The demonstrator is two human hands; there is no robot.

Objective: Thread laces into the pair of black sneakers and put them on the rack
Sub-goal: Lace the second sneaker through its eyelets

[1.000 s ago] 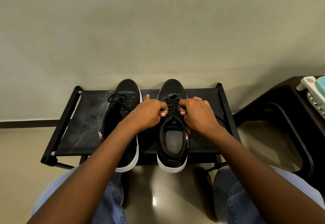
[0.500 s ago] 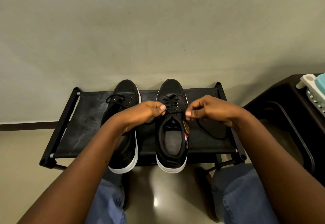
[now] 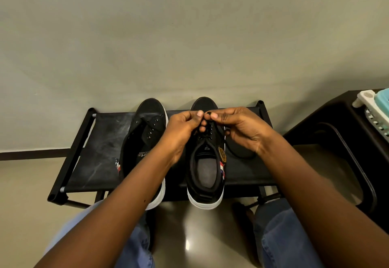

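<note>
Both hands, left hand (image 3: 182, 128) and right hand (image 3: 242, 129), pinch the lace (image 3: 208, 113) above the right sneaker (image 3: 207, 162); its tongue reads "S".

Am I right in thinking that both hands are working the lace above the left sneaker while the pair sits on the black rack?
Not quite: the head view shows the left hand and right hand pinching the lace above the right sneaker, not the left sneaker. Both do sit on the black rack.

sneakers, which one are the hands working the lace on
The right sneaker: both the left hand and right hand pinch its lace above it; the left sneaker lies untouched.
</note>
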